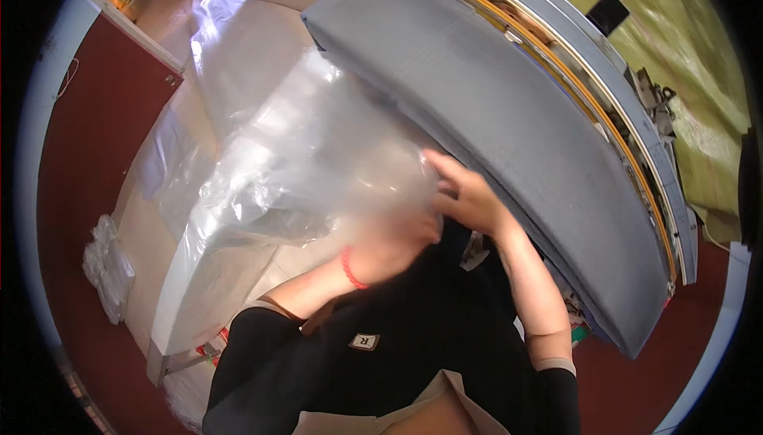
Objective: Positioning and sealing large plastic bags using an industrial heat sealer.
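Observation:
A large piece of clear plastic film [262,153] spreads in wrinkled folds from my hands toward the upper left; I cannot tell whether it is a bag or a flat sheet. My right hand [473,200] grips its near right edge, thumb and fingers bent around it. Close beside it, my left hand [401,236] has its fingers curled against the same edge, partly smeared by motion and veiled by the plastic. A red beaded bracelet [350,268] circles my left wrist. Both hands are close in front of my black top.
A pale table [238,276] lies under the film. To the right stands a long, grey padded board [509,109] with a metal-and-yellow edge behind it. Yellow-green sheeting [675,61] covers the far right. A crumpled clear plastic bundle [109,268] sits at the left over a dark red floor [87,149].

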Available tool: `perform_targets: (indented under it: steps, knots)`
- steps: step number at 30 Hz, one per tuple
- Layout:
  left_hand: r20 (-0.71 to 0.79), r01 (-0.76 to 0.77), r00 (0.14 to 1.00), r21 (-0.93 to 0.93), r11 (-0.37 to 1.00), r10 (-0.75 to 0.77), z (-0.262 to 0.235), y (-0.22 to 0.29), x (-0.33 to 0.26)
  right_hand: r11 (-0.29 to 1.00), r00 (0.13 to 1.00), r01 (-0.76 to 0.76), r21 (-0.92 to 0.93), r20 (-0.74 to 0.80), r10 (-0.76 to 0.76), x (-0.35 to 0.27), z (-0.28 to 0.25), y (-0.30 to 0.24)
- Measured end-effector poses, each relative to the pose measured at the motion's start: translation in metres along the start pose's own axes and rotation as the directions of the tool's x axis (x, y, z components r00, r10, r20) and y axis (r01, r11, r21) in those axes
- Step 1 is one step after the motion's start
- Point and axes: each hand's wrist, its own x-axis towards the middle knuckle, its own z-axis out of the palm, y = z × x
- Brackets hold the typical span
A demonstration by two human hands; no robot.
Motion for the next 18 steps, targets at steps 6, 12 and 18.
perform_targets:
  steps: [6,12,18]
  knots:
    - [0.220,-0.211,0.950,-0.064,0.975,0.220,0.013,0.018,0.021,0.980,0.979,-0.197,0.015,-0.051,0.198,-0.044,-0.028,-0.008]
    - [0.124,-0.271,0.962,0.322,0.907,0.244,0.009,0.039,0.079,0.902,0.991,-0.020,0.431,-0.113,0.076,-0.086,-0.058,-0.035]
    - [0.063,-0.318,0.947,0.033,0.948,0.315,0.010,0.089,0.136,0.927,0.955,-0.283,0.246,0.158,0.250,-0.139,-0.079,-0.044]
